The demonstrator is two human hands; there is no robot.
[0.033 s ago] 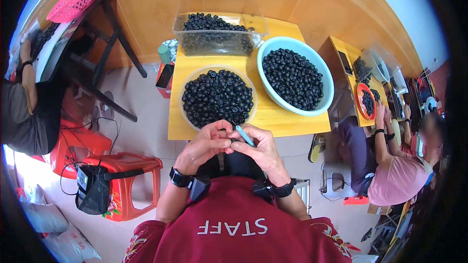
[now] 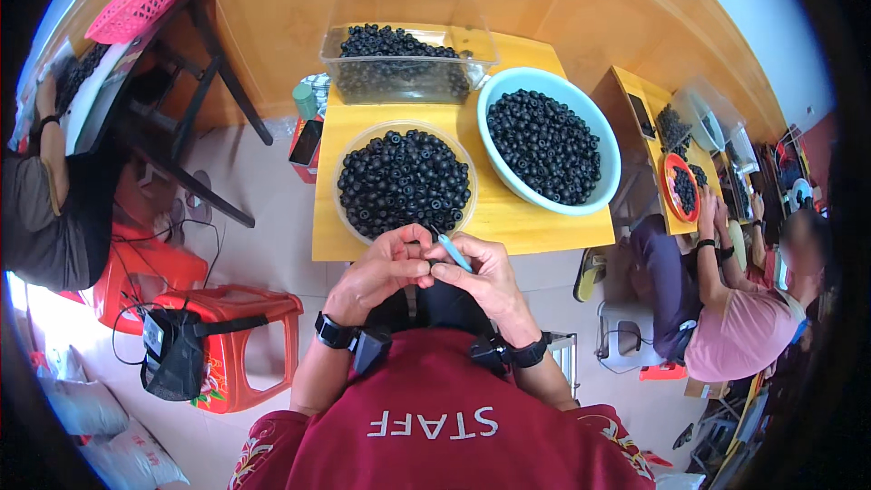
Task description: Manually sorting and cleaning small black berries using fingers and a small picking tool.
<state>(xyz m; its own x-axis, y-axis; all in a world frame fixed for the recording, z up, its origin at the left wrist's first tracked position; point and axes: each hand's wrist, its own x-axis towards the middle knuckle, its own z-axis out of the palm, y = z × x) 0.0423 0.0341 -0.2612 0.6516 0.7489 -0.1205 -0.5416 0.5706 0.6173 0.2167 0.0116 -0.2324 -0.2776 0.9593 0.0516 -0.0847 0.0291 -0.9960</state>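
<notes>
Both my hands meet in front of the yellow table's near edge, fingers closed. A small black ring-like piece [image 2: 434,262] sits pinched between thumb and fingertips of my left hand [image 2: 376,274], mostly covered by the fingers. My right hand [image 2: 490,277] grips a slim tool with a light blue handle [image 2: 455,253]; its thumb also presses by the black piece. The tool's dark tip points toward the left fingers and cannot be made out clearly. Just beyond my hands is a round clear tub [image 2: 474,172] heaped with black bead-like pieces [image 2: 404,181].
On the yellow table [image 2: 544,240] stand a light blue basin [image 2: 513,189] and a clear rectangular bin [image 2: 408,2], both holding black pieces. Red stools [image 2: 281,331] and a black bag [image 2: 172,354] are at left. People sit at tables on both sides.
</notes>
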